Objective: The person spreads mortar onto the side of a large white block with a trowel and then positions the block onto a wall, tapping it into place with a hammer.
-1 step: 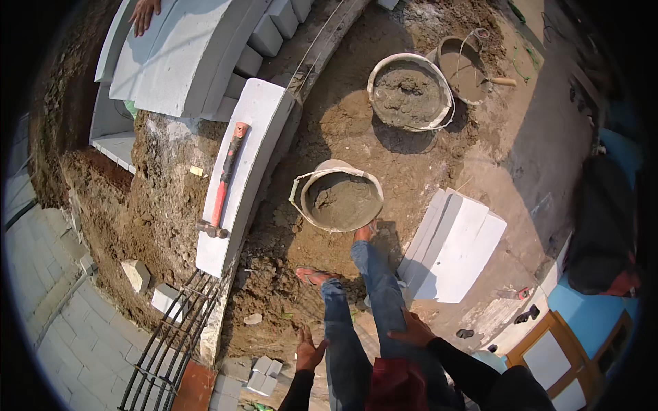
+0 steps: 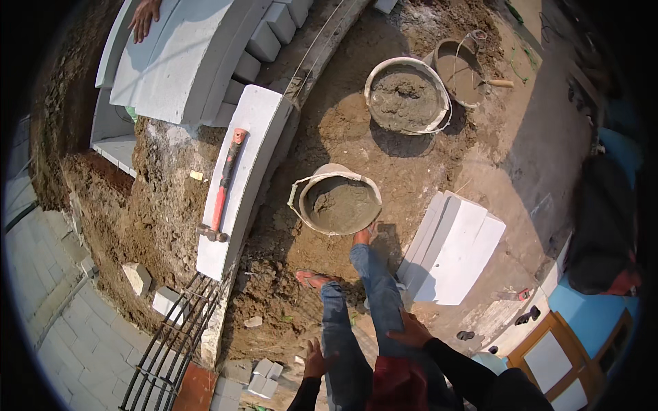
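My left hand (image 2: 319,360) rests against the outer side of my left leg, its fingers apart and holding nothing. Lying flat on my right thigh, my right hand (image 2: 410,331) has its fingers stretched out, also with nothing in it. Just beyond my feet stands a bucket of grey mortar (image 2: 340,204) with a wire handle. To its left, a club hammer (image 2: 224,188) with a red and black handle lies on a long white block (image 2: 264,109) on the low wall. Neither hand touches these.
A larger mortar bucket (image 2: 406,96) and another bucket (image 2: 459,72) with a trowel (image 2: 499,83) stand farther off. White blocks (image 2: 456,257) are stacked at right. Steel rebar (image 2: 171,349) juts out at lower left. Another person's hand (image 2: 144,19) rests on white blocks at far left.
My left hand has shifted slightly down and right, closer against my leg. My right hand stays on the thigh. The view has tilted a little; buckets and hammer remain in place.
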{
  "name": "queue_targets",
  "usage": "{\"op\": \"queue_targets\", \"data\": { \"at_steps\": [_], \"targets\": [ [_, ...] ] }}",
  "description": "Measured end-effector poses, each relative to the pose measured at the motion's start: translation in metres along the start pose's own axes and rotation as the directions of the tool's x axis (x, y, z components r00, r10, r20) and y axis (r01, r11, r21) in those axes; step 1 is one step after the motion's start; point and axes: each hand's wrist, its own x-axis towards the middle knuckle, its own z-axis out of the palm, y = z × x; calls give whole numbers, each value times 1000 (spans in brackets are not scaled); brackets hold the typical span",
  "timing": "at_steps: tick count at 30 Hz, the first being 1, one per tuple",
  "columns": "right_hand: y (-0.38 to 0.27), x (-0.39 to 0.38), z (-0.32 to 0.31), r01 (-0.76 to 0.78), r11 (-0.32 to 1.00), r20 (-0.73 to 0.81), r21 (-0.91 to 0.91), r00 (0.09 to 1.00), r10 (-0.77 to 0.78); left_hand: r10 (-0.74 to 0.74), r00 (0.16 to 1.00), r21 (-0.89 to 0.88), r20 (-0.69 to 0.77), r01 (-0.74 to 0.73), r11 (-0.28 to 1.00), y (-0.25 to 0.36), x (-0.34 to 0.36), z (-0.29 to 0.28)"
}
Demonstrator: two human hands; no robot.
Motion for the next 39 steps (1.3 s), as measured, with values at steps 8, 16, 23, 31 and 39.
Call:
{"op": "queue_targets", "data": {
  "at_steps": [8,16,23,31,39],
  "targets": [
    [11,5,-9,-54,996,62,-69,996,58,29,946,85,-324,-2,996,80,-53,-6],
    [36,23,10,70,997,-50,24,996,-69,-151,976,350,-156,197,916,119,-2,18],
    [20,-18,-8,-28,969,78,244,997,10,-171,977,265,-124,199,944,102,3,11],
    [48,-66,-88,73,912,-367,403,926,88,-122,976,168,-180,153,974,103,16,17],
    [123,-57,-246,-32,997,-669,76,739,75,-241,919,152,-314,299,942,175,50,-13]
  ]
}}
